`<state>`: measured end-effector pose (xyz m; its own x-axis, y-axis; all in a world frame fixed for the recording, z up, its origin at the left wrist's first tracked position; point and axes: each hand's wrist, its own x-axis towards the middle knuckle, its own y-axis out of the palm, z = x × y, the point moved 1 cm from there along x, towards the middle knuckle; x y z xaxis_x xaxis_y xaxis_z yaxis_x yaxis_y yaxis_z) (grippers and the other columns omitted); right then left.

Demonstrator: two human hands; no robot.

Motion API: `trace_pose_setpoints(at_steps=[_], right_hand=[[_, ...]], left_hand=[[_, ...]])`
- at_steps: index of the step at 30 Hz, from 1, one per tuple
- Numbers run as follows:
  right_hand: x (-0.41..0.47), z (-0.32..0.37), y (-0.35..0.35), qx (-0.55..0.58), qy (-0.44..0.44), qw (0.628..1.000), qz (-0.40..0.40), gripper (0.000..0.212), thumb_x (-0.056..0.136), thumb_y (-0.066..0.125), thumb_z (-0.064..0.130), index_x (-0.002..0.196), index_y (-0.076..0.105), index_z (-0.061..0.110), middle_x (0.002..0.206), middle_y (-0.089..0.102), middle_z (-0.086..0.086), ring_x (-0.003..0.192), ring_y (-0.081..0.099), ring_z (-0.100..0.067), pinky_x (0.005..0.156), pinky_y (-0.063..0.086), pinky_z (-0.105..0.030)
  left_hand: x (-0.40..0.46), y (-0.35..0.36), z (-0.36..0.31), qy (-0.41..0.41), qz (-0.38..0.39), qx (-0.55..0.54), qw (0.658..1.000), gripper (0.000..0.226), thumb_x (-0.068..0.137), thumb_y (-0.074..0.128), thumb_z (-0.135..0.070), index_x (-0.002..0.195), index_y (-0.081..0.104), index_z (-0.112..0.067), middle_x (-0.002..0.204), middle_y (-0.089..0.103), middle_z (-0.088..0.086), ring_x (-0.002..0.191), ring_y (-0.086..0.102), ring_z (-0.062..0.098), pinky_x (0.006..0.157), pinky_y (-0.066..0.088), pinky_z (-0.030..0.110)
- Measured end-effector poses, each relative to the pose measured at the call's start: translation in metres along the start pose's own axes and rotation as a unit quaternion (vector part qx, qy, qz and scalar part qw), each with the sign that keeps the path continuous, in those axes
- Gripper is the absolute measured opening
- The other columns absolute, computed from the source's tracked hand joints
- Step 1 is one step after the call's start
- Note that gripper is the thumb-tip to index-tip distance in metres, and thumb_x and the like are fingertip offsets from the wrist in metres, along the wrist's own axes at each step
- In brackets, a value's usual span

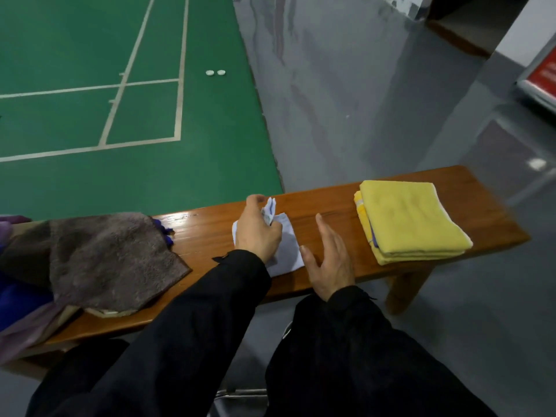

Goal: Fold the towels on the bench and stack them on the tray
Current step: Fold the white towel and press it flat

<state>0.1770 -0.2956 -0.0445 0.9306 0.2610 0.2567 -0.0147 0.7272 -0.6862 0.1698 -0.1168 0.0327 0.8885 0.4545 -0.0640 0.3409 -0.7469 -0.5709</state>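
Observation:
A small pale lilac towel (287,251) lies on the wooden bench (207,233) in the middle. My left hand (258,230) grips a bunched corner of it and lifts that corner up. Just to its right, my right hand (331,257) lies flat and open on the bench, its thumb at the towel's near edge. A folded yellow towel (412,219) sits on top of other folded cloth at the bench's right end. A brown-grey fluffy towel (108,257) lies spread out at the left, over a flat board whose corner (105,313) shows.
Blue and purple cloth (18,299) hangs at the far left edge. Beyond the bench lie a green court floor (120,115) with white lines and grey concrete (361,100). Two small white discs (215,72) rest on the court. The bench's right leg (406,290) stands near my knee.

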Motion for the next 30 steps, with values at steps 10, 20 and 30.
trace_pose_setpoints(at_steps=[10,20,30], right_hand=[[0.001,-0.006,-0.001,0.015,-0.003,1.000,-0.007,0.071,0.099,0.036,0.064,0.160,0.030,0.027,0.159,0.042,0.004,0.143,0.041,-0.011,0.114,0.034,-0.030],[0.010,0.028,0.008,-0.025,0.138,0.984,0.114,0.074,0.092,0.048,0.068,0.156,0.037,0.031,0.152,0.051,0.004,0.136,0.044,-0.023,0.113,0.036,-0.041],[0.007,0.048,-0.078,0.688,0.317,0.642,0.119,0.052,0.100,0.062,0.025,0.148,0.051,0.006,0.145,0.055,-0.025,0.124,0.059,-0.038,0.089,0.056,-0.046]], left_hand=[[-0.021,0.012,0.033,-0.006,-0.055,0.022,0.998,0.040,0.095,0.061,-0.038,0.127,0.057,-0.016,0.124,0.058,0.005,0.113,0.053,0.020,0.101,0.048,0.041],[-0.034,0.001,0.036,-0.247,-0.021,-0.223,0.943,0.093,0.075,0.080,-0.007,0.150,0.027,-0.017,0.141,0.048,0.006,0.132,0.051,0.028,0.109,0.046,0.051],[-0.070,0.000,-0.104,-0.080,0.220,-0.511,0.827,0.082,0.091,0.059,0.012,0.154,0.032,-0.033,0.119,0.071,0.016,0.103,0.073,0.033,0.084,0.061,0.045]])
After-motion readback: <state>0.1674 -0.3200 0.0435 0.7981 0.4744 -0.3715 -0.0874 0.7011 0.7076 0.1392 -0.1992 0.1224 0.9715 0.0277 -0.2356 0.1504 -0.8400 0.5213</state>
